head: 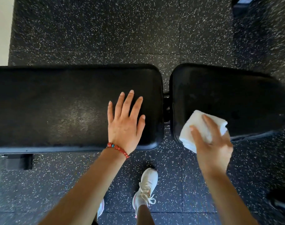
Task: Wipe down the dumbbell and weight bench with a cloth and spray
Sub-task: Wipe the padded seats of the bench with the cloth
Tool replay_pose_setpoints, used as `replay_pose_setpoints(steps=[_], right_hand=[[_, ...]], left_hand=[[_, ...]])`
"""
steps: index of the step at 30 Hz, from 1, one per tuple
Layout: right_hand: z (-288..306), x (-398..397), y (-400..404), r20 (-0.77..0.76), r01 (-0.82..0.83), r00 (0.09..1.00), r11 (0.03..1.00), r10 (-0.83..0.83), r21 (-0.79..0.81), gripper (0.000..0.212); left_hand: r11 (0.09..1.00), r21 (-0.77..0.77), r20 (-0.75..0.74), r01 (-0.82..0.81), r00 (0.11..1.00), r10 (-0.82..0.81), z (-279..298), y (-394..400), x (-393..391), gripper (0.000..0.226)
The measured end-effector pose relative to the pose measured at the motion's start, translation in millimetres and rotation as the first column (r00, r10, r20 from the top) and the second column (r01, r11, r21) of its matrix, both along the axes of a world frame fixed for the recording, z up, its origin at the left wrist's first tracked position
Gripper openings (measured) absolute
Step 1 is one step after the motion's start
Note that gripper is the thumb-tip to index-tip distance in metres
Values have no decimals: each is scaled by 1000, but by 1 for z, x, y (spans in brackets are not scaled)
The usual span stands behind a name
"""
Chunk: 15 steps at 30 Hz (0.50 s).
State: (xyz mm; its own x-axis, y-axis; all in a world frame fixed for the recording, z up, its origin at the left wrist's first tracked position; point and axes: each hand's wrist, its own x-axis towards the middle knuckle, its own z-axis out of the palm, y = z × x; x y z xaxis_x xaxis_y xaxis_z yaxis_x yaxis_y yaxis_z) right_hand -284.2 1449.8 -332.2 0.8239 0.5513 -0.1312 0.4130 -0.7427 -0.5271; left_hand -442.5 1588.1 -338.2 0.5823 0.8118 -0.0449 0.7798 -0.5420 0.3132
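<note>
The right hand's fingers (203,125) lie over a folded white cloth (201,127), pressing it onto the short pad (227,98) at about 3 o'clock in the view; the right hand (211,143) is blurred, so it looks mid-stroke. The left hand (125,122) holds nothing: its fingers (130,101) are spread wide and flat on the long pad (57,108), near that pad's 3 o'clock end.

As a judgement, the bench wipe is under way. A pale sheen at the long pad's middle may be spray or wear; I cannot tell which. No dumbbell or spray bottle is in view, so that part cannot be judged.

Edges: the cloth sits at the short pad's 7 o'clock corner, part of it overhanging the near edge. A gap with the hinge (167,104) splits the two pads. The short pad lies open toward 12 and 3 o'clock. The speckled floor (106,30) beyond is bare, and a shoe (146,187) stands at 6 o'clock.
</note>
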Motion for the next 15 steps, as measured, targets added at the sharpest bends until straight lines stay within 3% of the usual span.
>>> replay_pose_setpoints(steps=[3,7,15], right_hand=[[-13,7,4,9,-86,996,986,88,-144,54],[-19,15,20,119,-171,976,979,184,-110,52],[-30,61,121,180,-147,971,987,155,-58,52]], left_hand=[[1000,23,5,14,1000,-14,-6,-4,25,48],[999,26,-41,44,998,-43,-23,3,46,51],[998,41,-78,52,996,-49,-36,7,50,51]])
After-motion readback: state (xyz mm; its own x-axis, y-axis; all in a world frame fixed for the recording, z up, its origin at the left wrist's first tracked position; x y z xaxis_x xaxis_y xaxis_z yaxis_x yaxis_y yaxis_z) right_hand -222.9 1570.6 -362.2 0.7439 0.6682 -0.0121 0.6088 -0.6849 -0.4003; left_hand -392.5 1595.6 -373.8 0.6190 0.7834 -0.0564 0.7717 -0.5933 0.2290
